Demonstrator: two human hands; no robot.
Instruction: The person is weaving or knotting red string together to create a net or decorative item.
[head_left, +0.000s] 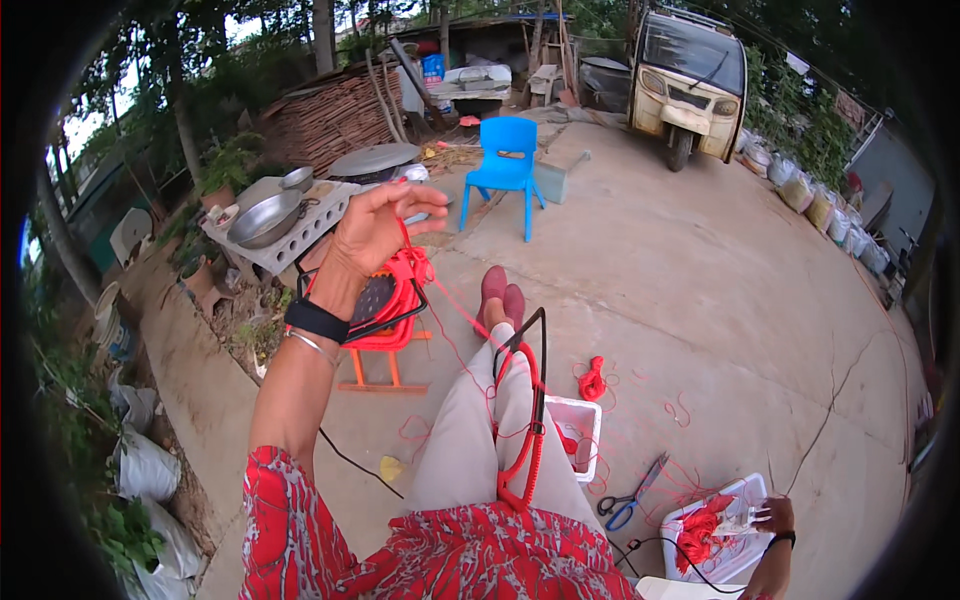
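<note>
My left hand (385,222) is raised at the left, fingers curled together around a strand of red cord (404,234) that hangs below it. Across my lap lies a black wire frame (541,385), partly wrapped in red cord. Thin red strands stretch loosely from my left side over my legs. Down at the lower right, my right hand (775,515) is at the edge of a white plastic basket (750,490) with a red cord bundle (700,530) inside. Its fingers are dark and small, so their grip is unclear.
Blue-handled scissors (622,515) and a red cord skein (592,380) lie on the concrete near another white basket (597,440). An orange stool (392,370) bears red-wrapped frames. Ahead stand a blue chair (507,160), a metal bowl (265,220) on a block and a three-wheeled vehicle (690,85).
</note>
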